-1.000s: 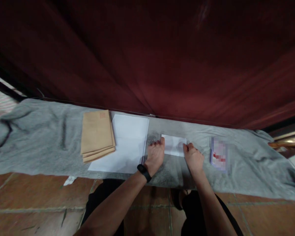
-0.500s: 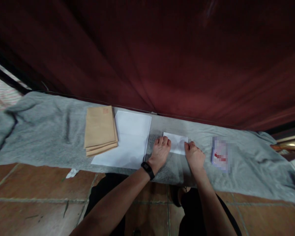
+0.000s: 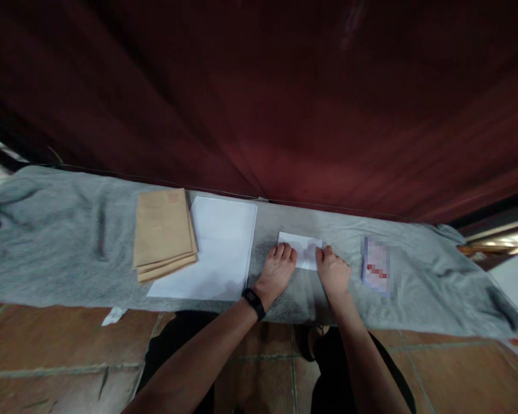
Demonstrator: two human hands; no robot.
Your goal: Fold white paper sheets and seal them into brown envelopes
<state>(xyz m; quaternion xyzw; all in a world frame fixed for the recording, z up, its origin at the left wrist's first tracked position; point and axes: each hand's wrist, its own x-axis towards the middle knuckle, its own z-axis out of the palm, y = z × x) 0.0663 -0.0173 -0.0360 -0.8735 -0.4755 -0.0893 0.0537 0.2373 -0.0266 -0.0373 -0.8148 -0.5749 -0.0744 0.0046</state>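
A small folded white paper lies on the grey cloth. My left hand, with a black watch at the wrist, rests on the paper's near left edge, its fingers curled and pressing down. On the near right edge sits my right hand, fingers also curled and pressing. Left of my hands lies a stack of white sheets, and a pile of brown envelopes beyond it.
A blurred-out card-like object lies on the cloth to the right. A dark red curtain hangs right behind the cloth. Brown floor tiles run along the near side. A paper scrap lies at the cloth's edge.
My left hand slid rightward onto the folded paper and its fingers curled. The two hands have come closer together on the paper's near edge. The camera shifted slightly.
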